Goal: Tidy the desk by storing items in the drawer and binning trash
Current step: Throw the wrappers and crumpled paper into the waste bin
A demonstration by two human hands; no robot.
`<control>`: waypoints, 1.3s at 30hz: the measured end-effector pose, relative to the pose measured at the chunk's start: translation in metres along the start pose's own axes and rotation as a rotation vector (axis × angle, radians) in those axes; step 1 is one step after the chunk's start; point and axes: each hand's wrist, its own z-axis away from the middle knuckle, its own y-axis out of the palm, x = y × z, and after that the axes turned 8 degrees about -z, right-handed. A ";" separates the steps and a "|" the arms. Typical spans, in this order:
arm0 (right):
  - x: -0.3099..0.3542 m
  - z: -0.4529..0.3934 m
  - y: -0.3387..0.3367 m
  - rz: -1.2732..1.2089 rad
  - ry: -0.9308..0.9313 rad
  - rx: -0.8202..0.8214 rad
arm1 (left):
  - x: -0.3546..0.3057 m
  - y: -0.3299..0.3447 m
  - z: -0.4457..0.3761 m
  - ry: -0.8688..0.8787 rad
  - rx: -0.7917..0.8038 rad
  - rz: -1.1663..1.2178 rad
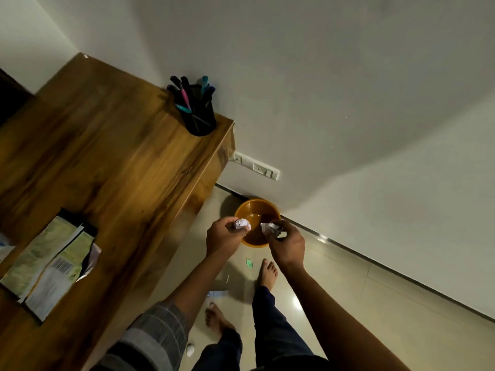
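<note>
Above the round, glossy orange plastic bin (255, 210) on the tiled floor at the desk's four o'clock, the left hand (223, 236) and right hand (288, 245) each clutch a crumpled white paper ball (243, 224), the right's wad (271, 228) equally creased.

Brown wood-grain desk top (112, 162) fills frame from 8 to 11 o'clock. On it: black mesh pen holder (199, 117) full of coloured pens at its 1 o'clock corner; pale green and white printed packets (51, 266) at 8 o'clock.

Glossy beige tiled floor (348, 290), 4 to 6 o'clock, carries: round orange plastic bin (257, 238) against wall; small green paper scrap (249, 263); crumpled white paper ball (190, 350) near 6 o'clock; two bare feet.
</note>
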 end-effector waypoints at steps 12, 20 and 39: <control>0.005 -0.102 -0.020 0.228 0.165 0.269 | -0.052 0.036 -0.070 -0.213 0.245 -0.330; 0.005 -0.110 -0.041 0.233 0.197 0.260 | -0.043 0.034 -0.063 -0.295 0.206 -0.315; 0.111 -0.042 0.025 0.240 -0.235 0.589 | 0.010 -0.112 0.091 -0.323 -0.189 0.352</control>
